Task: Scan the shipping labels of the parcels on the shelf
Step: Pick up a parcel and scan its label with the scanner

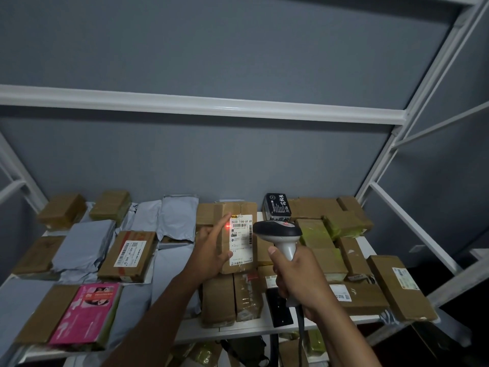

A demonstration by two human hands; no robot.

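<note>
A parcel storeroom: white metal shelving [201, 107] packed with labelled parcels [127, 256].

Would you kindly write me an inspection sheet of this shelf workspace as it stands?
Surface: white shelf, crowded with parcels.
Job's things: brown box tilted up, its shipping label facing the camera, a red dot at the label's left edge; scanner aimed at it.
Clutter: grey mailer bags, pink package, black box, other labelled cartons.
Grips: left hand holds the brown box; right hand grips the scanner handle.
Cables: scanner cord hangs below the handle.
Surroundings: grey wall, white shelf frame.
</note>
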